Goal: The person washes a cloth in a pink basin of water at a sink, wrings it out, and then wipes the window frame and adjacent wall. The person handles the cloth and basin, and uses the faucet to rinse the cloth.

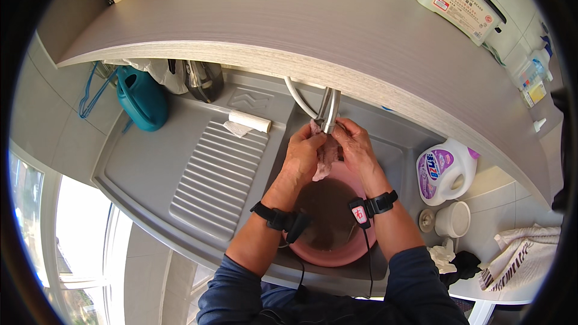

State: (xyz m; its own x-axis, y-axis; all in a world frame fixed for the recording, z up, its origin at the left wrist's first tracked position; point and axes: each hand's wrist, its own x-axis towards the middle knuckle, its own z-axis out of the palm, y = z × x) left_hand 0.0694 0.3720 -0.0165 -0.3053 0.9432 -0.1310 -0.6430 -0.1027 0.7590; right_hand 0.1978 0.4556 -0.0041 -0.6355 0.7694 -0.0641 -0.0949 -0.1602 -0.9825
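Note:
A wet pink cloth [326, 162] hangs beneath the metal faucet [330, 110], gripped from both sides. My left hand [303, 151] pinches its left edge close to the spout. On the other side, my right hand [354, 142] holds the upper right part, fingers partly hidden by the faucet. Below the hands a pink basin [334, 257] stands in the grey sink [393, 153]. Dark, murky water [327, 212] fills part of the basin. The cloth's lower end dangles over the basin's far rim. Whether water is running from the spout is hard to tell.
A shelf [289, 22] overhangs the sink. Left of the basin, a roll of white paper [249, 121] lies by the ribbed washboard [221, 180]. A teal watering can [142, 99] stands far left. Detergent bottle [445, 171], white cup [453, 219] and towel [519, 257] are at right.

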